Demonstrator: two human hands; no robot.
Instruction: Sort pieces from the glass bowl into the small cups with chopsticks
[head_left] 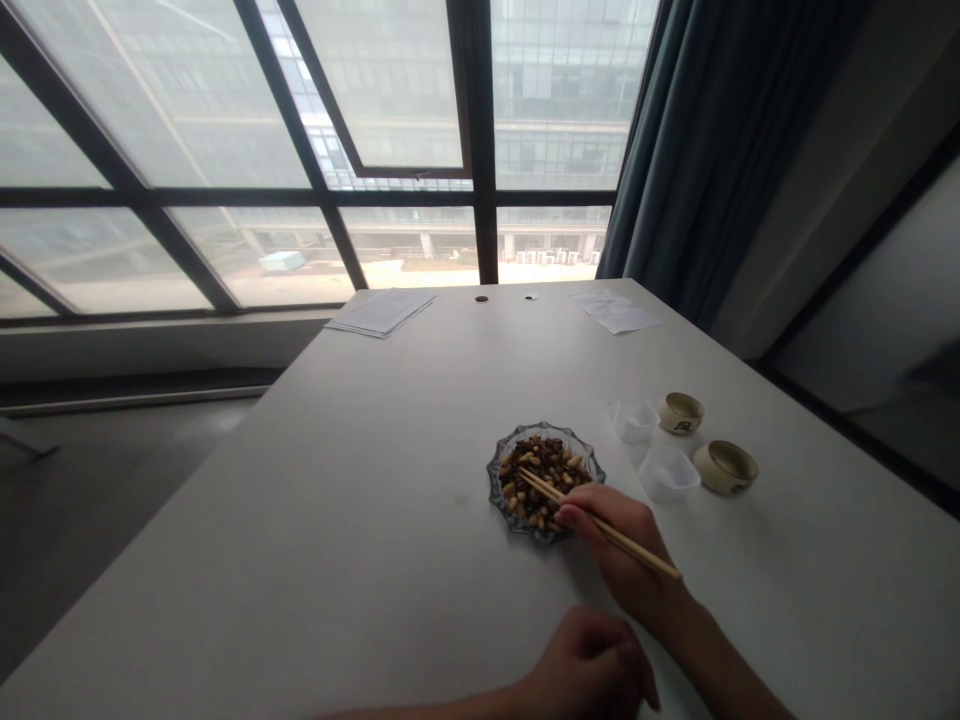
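My right hand is closed around a pair of wooden chopsticks. Their tips reach into a scalloped clear glass bowl, touching a mix of dark and pale pieces that look like seeds and nuts. I cannot make out any piece pinched between the tips. Close to the table's near edge, my left hand rests on the white tabletop with its fingers curled in. Nothing shows in it, and it is apart from the bowl.
Right of the bowl stand two translucent plastic cups and two small beige ceramic pots with dark markings. Papers lie at the table's far left, and another sheet at the far right. Windows and a dark curtain rise behind.
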